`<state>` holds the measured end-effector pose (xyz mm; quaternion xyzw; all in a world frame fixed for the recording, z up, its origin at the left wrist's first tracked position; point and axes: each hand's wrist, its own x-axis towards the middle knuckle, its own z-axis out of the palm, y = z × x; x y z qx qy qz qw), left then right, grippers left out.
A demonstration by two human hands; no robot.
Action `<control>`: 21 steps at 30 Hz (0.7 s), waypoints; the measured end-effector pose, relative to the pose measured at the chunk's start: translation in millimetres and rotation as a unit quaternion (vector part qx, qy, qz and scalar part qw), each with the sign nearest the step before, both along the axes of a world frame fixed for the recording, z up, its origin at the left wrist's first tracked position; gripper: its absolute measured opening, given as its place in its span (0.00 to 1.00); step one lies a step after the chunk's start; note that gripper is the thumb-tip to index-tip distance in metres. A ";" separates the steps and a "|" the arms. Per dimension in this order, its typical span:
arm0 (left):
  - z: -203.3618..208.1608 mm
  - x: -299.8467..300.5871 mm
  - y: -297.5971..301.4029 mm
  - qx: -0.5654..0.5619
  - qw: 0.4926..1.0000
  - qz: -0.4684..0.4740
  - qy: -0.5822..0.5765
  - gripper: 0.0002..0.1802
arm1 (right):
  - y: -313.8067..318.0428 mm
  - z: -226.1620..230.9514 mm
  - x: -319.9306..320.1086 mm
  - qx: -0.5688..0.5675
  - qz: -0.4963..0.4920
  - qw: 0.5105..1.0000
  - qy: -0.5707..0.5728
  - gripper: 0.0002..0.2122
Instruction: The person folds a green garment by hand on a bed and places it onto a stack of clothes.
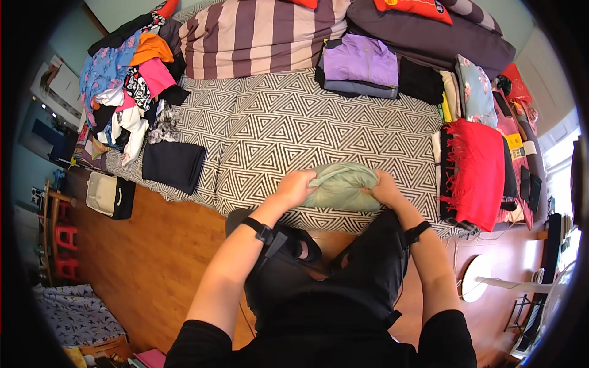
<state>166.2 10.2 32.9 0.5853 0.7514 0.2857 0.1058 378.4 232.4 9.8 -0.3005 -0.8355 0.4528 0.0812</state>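
A pale green piece of clothing (345, 189), bunched into a rounded bundle, rests at the front edge of the patterned sofa bed. Its exact kind cannot be made out. My left hand (297, 187) is closed on its left edge, while my right hand (385, 187) grips the right edge. Both forearms reach in over my knees, and each wears a black strap. The undersides of the bundle and some fingertips are hidden in the folds.
A heap of mixed clothes (132, 92) lies at the left, beside folded dark cloth (173, 166). Folded purple clothing (361, 61) sits at the back. A red fringed scarf (475, 175) tops the right-hand pile. A white fan base (473, 278) stands on the floor.
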 end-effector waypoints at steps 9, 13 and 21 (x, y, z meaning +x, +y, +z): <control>4.4 -13.5 -16.2 -0.017 0.980 0.190 -0.053 0.26 | -23.2 33.9 -19.0 0.354 0.011 0.926 0.128 0.12; -10.2 -21.9 -23.1 0.038 0.993 0.109 -0.010 0.25 | -25.7 16.0 -16.3 0.200 0.009 0.978 0.058 0.18; -12.9 -9.0 -17.7 -0.062 0.985 0.139 -0.077 0.15 | -58.8 40.4 -34.7 0.292 0.098 0.948 0.077 0.33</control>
